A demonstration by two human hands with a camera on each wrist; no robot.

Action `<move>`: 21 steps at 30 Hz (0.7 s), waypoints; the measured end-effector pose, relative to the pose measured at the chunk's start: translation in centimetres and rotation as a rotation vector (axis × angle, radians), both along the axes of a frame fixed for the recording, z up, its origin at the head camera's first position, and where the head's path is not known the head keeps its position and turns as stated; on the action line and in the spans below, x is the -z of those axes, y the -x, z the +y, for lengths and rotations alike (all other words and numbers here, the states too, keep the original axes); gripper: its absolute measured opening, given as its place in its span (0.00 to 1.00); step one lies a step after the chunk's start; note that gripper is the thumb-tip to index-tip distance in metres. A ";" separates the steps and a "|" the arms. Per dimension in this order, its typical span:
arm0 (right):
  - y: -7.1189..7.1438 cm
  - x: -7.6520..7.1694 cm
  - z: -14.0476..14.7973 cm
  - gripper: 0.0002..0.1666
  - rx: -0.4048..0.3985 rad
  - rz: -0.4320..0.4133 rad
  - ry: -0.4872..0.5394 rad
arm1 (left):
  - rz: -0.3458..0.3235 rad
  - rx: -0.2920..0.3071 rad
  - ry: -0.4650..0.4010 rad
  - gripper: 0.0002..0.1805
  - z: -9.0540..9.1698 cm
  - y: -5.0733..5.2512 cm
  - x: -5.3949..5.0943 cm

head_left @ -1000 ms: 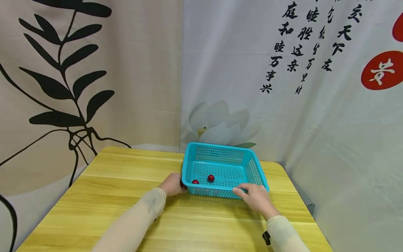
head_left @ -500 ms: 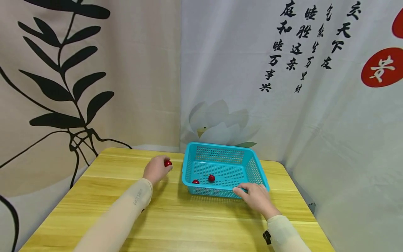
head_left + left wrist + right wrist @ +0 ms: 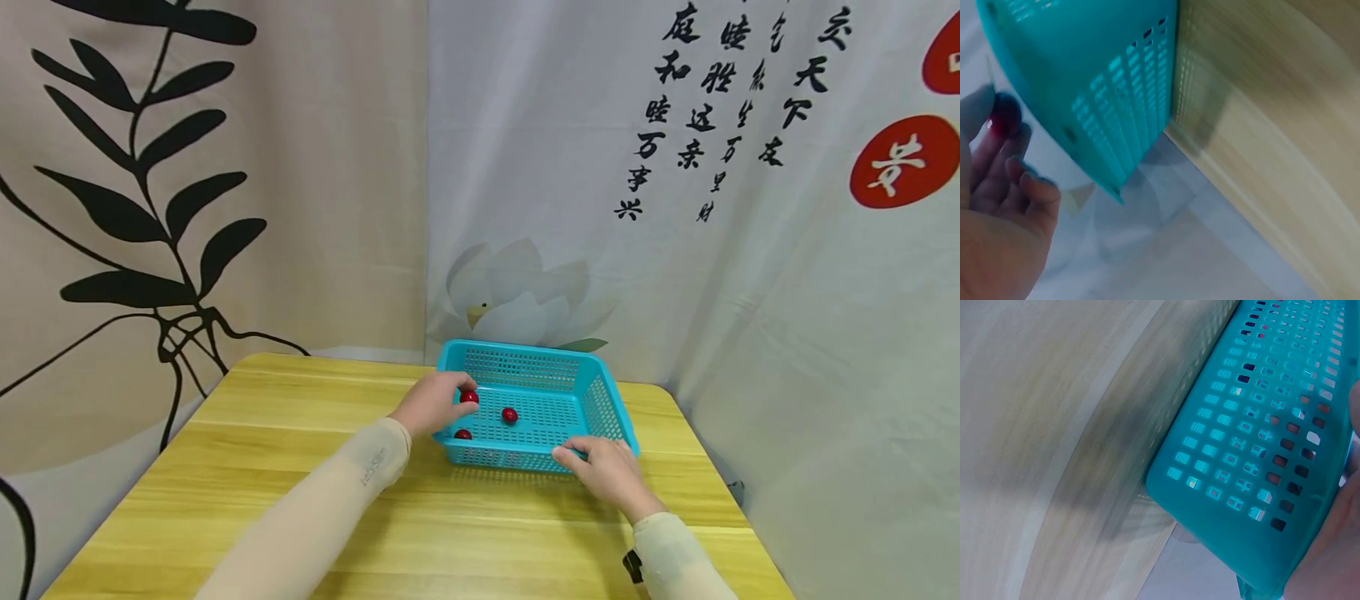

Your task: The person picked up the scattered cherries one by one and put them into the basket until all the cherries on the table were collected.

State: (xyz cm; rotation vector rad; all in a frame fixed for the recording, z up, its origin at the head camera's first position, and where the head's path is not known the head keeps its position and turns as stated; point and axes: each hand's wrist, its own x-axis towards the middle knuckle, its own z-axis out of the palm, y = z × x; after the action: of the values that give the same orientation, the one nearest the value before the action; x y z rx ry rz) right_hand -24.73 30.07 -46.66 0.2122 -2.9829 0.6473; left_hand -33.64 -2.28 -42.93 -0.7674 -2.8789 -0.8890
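A blue plastic basket (image 3: 517, 457) with perforated sides stands near the table's far edge. Over its left rim reaches my left hand (image 3: 435, 402), pinching a small round red fruit (image 3: 468, 397) between thumb and fingertips. In the left wrist view that fruit (image 3: 1005, 115) looks glossy and dark, just beside the basket's rim (image 3: 1041, 128). Two more red fruits lie inside: one near the middle of the floor (image 3: 510, 415), one by the front left corner (image 3: 462, 434). My right hand (image 3: 611, 475) grips the front rim near the right corner, its fingertips partly hidden.
The yellow wooden table (image 3: 450, 533) extends in front of the basket and to its left. Right behind the basket hangs a printed cloth (image 3: 360, 208) with plant and lettering designs, and another side of it borders the table's right.
My left hand was low at the basket's left side, then lifted leftward with a red fruit, and now holds it over the left rim. My right hand has stayed on the rim.
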 end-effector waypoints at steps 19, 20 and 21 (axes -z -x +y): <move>0.4 0.1 -0.1 0.10 -0.019 -0.001 0.018 | 0.127 0.070 0.298 0.16 0.1 0.4 0.0; 0.3 0.1 0.0 0.12 -0.018 -0.002 0.025 | 0.151 0.037 0.257 0.18 -0.7 0.6 0.1; 0.3 0.1 0.2 0.14 -0.018 -0.007 0.038 | 0.168 -0.002 0.227 0.20 -1.6 0.6 0.2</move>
State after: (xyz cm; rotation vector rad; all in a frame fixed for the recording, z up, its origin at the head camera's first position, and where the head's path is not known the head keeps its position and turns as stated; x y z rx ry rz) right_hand -25.05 30.24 -46.78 0.2348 -2.9757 0.7078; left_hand -34.27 -3.92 -43.10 -0.8116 -2.8591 -0.4760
